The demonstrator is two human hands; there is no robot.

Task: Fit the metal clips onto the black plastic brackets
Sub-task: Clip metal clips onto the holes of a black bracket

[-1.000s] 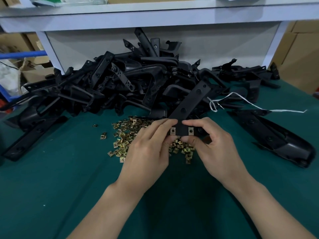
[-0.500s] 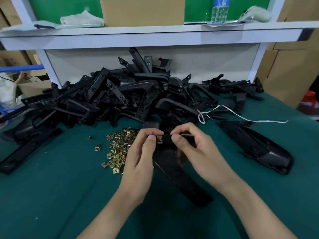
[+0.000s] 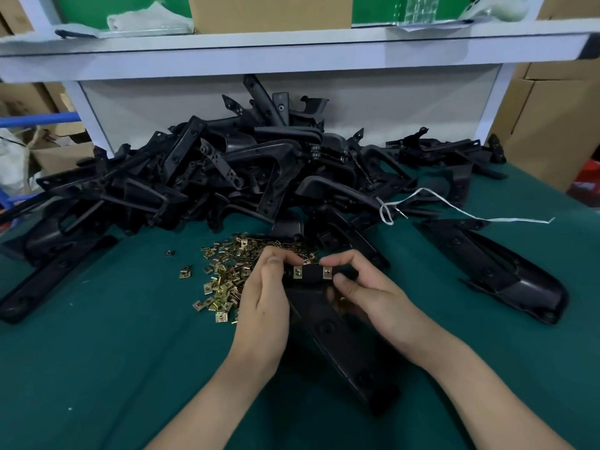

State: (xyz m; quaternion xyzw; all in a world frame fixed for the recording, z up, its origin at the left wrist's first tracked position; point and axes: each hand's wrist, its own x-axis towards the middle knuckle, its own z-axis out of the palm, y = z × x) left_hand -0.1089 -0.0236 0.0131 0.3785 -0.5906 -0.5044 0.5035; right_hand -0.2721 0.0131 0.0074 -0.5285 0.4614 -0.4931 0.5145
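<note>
Hands are both on one long black plastic bracket (image 3: 337,342), which is in the middle of the green worktop (image 3: 97,352), close to me. Its top end is up between the hands. Its long body slants down toward me and to the right, and I cannot tell if the low end rests on the worktop.

Two small brass-coloured clips sit side by side on that top end: the left metal clip (image 3: 297,272) and the right metal clip (image 3: 327,273).

I have the left hand (image 3: 263,306) curled round the left edge, with its fingers (image 3: 276,259) bent over the top just beside the left metal clip. The right hand (image 3: 367,293) pinches the right edge, one finger over the top near the right metal clip and the thumb below. So both sets of fingers are clamped on the bracket.

I think this is the pushing-home step. Both clips look on, but I cannot tell if they are all the way down.

Next I need to press each clip straight, so it does not go crooked. Then this bracket can go aside. After that I need a new one from the big heap of black plastic brackets (image 3: 227,177) at the back, and a clip from the loose pile of brass-coloured metal clips (image 3: 224,271) just left of my hands.
</note>
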